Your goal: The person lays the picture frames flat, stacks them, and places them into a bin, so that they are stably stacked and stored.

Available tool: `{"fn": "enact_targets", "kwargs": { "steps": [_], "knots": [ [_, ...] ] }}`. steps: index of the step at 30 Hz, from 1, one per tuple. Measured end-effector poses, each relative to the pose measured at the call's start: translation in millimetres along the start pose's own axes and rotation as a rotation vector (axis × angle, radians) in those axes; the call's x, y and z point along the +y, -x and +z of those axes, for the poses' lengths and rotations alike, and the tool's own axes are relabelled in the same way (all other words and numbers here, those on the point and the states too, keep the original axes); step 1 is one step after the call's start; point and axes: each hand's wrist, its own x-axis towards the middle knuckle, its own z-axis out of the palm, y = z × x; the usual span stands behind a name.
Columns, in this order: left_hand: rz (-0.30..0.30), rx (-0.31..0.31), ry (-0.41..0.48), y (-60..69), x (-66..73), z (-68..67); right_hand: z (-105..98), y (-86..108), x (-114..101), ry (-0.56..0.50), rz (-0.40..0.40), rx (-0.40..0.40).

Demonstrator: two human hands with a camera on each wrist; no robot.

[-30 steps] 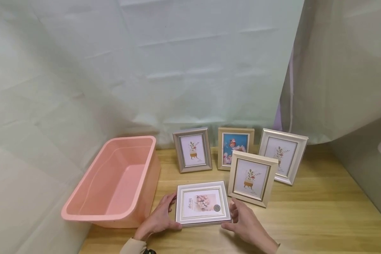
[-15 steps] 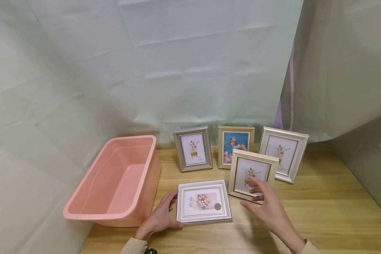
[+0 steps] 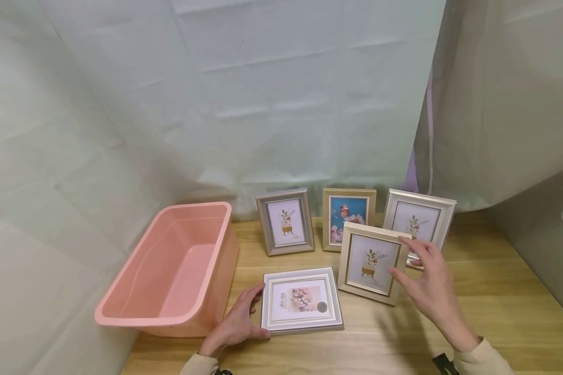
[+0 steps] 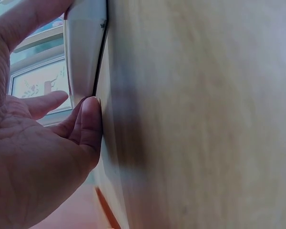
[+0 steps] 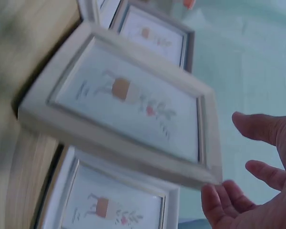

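I lose part of the blue picture (image 3: 345,211) and the white frame (image 3: 417,219) behind the cream frame (image 3: 370,261), which stands tilted back; my left-wrist view crops the flat frame (image 3: 302,302) on the table (image 3: 497,297). The left hand (image 3: 236,324), thumb and fingers spread, touches its left edge. The right hand (image 3: 429,284) is wide at the cream frame's upper right corner, contact unclear. The table is streaky wood, the bin (image 3: 222,284) smooth, pink, round-cornered
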Motion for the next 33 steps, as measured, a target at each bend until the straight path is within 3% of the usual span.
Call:
{"fn": "enact_targets", "kwargs": {
  "steps": [4, 7, 12, 16, 22, 33],
  "knots": [
    [0.000, -0.002, -0.001, 1.7, 1.4, 0.4, -4, -9.3, 10, 0.038, 0.015, 0.004],
    [-0.001, -0.005, 0.000, 2.0, 1.7, 0.2, -6, -15.7, 18, 0.009, 0.029, -0.037],
    [0.002, -0.011, -0.003, 2.0, 1.3, -0.1, -11, -24.5, 31, -0.028, 0.053, -0.188],
    [0.004, -0.005, -0.019, 2.1, 1.4, -0.5, -13, -29.2, 39, -0.010, 0.020, -0.289],
    [0.014, 0.005, -0.021, 1.6, 2.3, -0.4, -11, -33.6, 50, -0.050, -0.069, -0.308],
    [0.011, -0.005, -0.010, 1.9, 0.3, -0.5, -13, -35.3, 60, -0.120, -0.103, -0.383]
  ]
}}
